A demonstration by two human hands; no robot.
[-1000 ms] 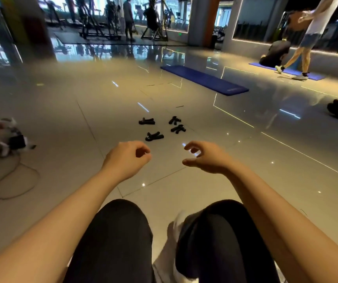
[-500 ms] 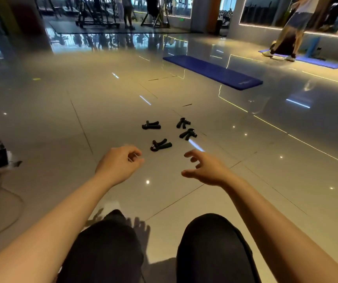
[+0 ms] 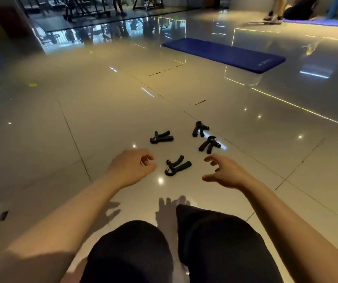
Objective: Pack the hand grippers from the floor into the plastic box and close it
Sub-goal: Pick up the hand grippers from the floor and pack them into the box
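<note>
Four black grippers lie on the tiled floor (image 3: 102,123), none touched: the nearest gripper (image 3: 177,165) lies between the hands. The left hand (image 3: 131,167) has loosely curled fingers and holds nothing; the right hand (image 3: 225,173) is spread wide (also holding nothing). A blue mat (image 3: 223,54) lies farther away.

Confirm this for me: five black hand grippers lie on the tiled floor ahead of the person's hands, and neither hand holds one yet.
Not five: the head view shows four black hand grippers, one nearest, one to the left, and two to the right. The rest holds: they lie on the tiled floor, and the left hand and right hand hold nothing.
</note>
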